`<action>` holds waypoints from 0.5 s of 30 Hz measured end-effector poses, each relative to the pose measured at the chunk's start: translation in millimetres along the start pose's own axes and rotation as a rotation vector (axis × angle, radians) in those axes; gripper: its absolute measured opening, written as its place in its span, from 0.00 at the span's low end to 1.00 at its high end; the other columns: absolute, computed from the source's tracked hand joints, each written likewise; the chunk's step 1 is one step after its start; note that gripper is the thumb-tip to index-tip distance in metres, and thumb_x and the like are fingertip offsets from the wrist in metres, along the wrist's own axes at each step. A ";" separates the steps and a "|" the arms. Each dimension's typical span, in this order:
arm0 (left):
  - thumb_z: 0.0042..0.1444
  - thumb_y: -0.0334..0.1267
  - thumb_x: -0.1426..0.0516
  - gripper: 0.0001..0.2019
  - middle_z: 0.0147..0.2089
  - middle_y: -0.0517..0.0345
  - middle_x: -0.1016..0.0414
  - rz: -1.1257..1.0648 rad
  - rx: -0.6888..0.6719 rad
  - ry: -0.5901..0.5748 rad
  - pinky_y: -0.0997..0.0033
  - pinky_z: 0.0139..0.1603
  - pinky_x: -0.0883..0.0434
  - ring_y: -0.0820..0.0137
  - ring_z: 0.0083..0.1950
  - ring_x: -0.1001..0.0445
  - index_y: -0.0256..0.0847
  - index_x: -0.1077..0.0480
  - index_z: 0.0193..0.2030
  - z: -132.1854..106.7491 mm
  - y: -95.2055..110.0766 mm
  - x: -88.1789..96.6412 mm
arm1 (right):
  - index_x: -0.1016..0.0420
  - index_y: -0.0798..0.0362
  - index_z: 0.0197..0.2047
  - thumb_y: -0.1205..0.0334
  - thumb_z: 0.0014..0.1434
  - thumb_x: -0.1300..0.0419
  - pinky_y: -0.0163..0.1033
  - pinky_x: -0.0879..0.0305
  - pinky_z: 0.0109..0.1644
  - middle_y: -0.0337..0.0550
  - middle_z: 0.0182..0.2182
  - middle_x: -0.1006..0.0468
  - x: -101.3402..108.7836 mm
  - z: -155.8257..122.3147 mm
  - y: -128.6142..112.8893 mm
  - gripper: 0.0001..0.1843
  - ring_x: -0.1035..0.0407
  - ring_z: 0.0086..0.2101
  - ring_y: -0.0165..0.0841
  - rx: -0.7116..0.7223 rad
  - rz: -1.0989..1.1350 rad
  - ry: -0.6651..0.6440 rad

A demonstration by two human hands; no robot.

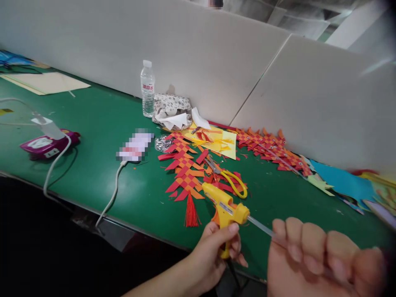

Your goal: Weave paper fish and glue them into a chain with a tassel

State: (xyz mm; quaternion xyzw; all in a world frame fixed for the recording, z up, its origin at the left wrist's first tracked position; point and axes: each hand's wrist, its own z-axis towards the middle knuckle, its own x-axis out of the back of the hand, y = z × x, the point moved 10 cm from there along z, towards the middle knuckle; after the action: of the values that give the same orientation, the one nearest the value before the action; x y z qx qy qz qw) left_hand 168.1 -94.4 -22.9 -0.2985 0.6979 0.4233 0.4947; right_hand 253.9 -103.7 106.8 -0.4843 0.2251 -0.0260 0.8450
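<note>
My left hand (218, 251) is wrapped round the handle of a yellow hot glue gun (224, 206), its nozzle pointing up and left. A clear glue stick (260, 225) juts from the back of the gun. The fingers of my right hand (318, 255) are closed round the far part of that stick. Just beyond the nozzle lies a woven red and orange paper fish (185, 173) with a red tassel (192, 212). Scissors with yellow handles (233, 181) rest to the right of it, over red paper scraps.
Several finished paper fish (262, 144) lie along the grey partition (201, 62). A water bottle (148, 90) stands beside a tissue pouch (171, 109). At left are a phone (136, 147) with a white cable and a purple device (51, 144). Blue paper (343, 179) is at right.
</note>
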 end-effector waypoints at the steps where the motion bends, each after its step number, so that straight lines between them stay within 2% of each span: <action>1: 0.42 0.41 0.36 0.15 0.15 0.68 0.42 -0.017 0.019 -0.001 0.81 0.17 0.36 0.83 0.15 0.46 0.35 0.38 0.23 -2.0 -0.7 0.2 | 0.45 0.52 0.16 0.52 0.62 0.55 0.37 0.42 0.25 0.31 0.13 0.48 -8.8 -2.2 1.6 0.25 0.47 0.16 0.26 -0.032 0.057 -0.071; 3: 0.40 0.38 0.37 0.14 0.13 0.69 0.46 -0.017 0.071 -0.036 0.83 0.15 0.42 0.83 0.15 0.48 0.37 0.40 0.20 -6.5 -4.6 -3.0 | 0.52 0.53 0.14 0.50 0.63 0.57 0.35 0.48 0.21 0.31 0.12 0.53 -24.1 -7.9 1.1 0.28 0.52 0.15 0.25 -0.055 0.149 -0.175; 7: 0.36 0.28 0.43 0.12 0.10 0.70 0.50 0.037 0.160 -0.078 0.81 0.13 0.47 0.83 0.12 0.52 0.39 0.45 0.14 -11.5 -19.1 -3.5 | 0.56 0.53 0.15 0.51 0.64 0.61 0.35 0.52 0.20 0.31 0.10 0.55 -55.7 -23.4 -4.6 0.28 0.56 0.14 0.24 0.016 0.151 -0.303; 9: 0.35 0.27 0.46 0.10 0.09 0.71 0.52 0.064 0.173 -0.044 0.80 0.13 0.49 0.83 0.11 0.54 0.39 0.46 0.13 -10.2 -24.8 2.7 | 0.58 0.54 0.15 0.53 0.65 0.61 0.35 0.54 0.19 0.31 0.11 0.56 -65.4 -31.0 -10.0 0.27 0.58 0.13 0.23 0.100 0.127 -0.296; 12: 0.36 0.29 0.47 0.09 0.10 0.71 0.53 0.108 0.175 0.013 0.79 0.13 0.51 0.83 0.11 0.56 0.39 0.45 0.14 -7.1 -28.3 11.3 | 0.62 0.55 0.17 0.58 0.65 0.59 0.34 0.60 0.18 0.30 0.12 0.55 -66.8 -37.5 -14.4 0.26 0.62 0.13 0.22 0.194 0.068 -0.219; 15: 0.36 0.31 0.47 0.10 0.10 0.72 0.55 0.126 0.196 0.013 0.78 0.13 0.52 0.84 0.11 0.57 0.40 0.46 0.14 -6.2 -29.6 11.9 | 0.61 0.54 0.17 0.57 0.64 0.59 0.34 0.62 0.17 0.30 0.12 0.55 -72.5 -40.6 -16.7 0.26 0.63 0.13 0.21 0.258 0.079 -0.280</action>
State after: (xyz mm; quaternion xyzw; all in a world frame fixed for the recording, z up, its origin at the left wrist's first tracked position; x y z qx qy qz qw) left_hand 186.2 -113.7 -41.9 -0.2070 0.7565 0.3814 0.4893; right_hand 175.3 -126.3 128.9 -0.3615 0.1190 0.0462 0.9236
